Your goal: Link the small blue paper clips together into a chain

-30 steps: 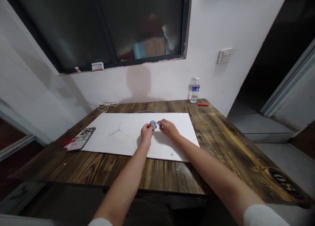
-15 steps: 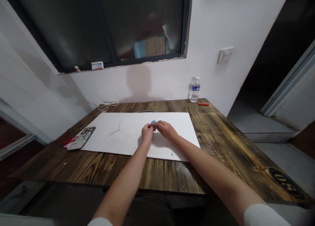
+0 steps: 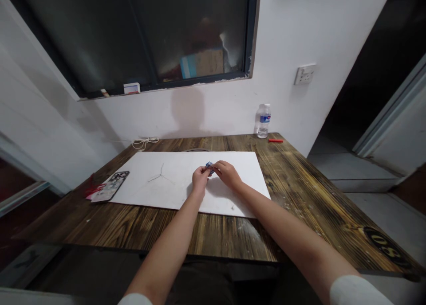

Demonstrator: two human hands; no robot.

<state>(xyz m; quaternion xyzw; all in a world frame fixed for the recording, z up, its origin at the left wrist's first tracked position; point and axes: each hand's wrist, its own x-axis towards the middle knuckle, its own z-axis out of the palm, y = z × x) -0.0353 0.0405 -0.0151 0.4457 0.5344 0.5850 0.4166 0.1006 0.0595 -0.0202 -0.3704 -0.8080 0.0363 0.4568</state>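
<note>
Both hands together at the fingertips, my left hand (image 3: 200,177) and right hand (image 3: 227,173) pinching one small blue piece (image 3: 209,165) between them, held over a white sheet (image 3: 239,163), with a phone (image 3: 110,186) well left of the hands on the wooden table (image 3: 299,194).

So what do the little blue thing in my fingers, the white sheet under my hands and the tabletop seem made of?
The blue piece looks like glossy plastic, but it's too small to tell. The white sheet seems matte card, with straight edges. The tabletop looks like dark-stained wood, with visible grain.
</note>
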